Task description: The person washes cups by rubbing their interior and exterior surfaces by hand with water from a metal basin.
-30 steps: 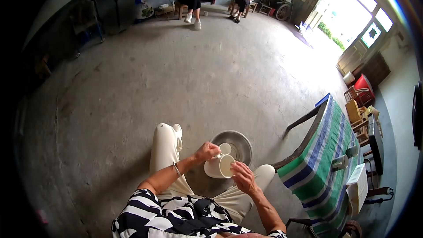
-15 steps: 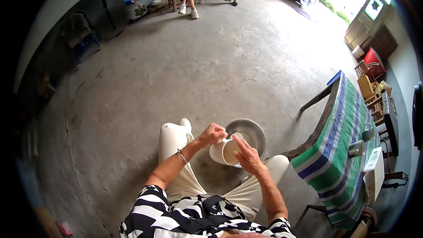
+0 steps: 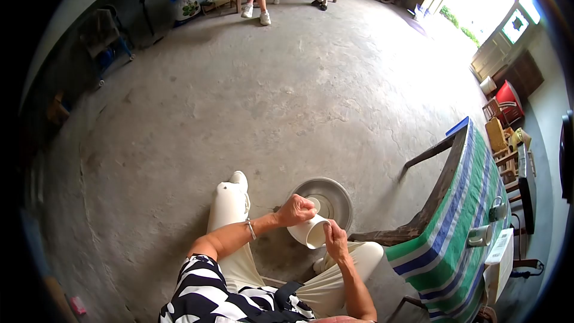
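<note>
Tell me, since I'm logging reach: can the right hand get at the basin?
Probably yes: the basin lies just past the right hand, nothing visible between, though its grip is on the white mug.

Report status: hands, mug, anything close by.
Left hand closed on white mug, right hand at its rim. Mug tilted, mouth toward camera. Metal basin on floor, just beyond.

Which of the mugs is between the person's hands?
The white mug, mouth tilted, between the left hand and right hand; a greyish mug and a darker mug sit on the striped tablecloth.
</note>
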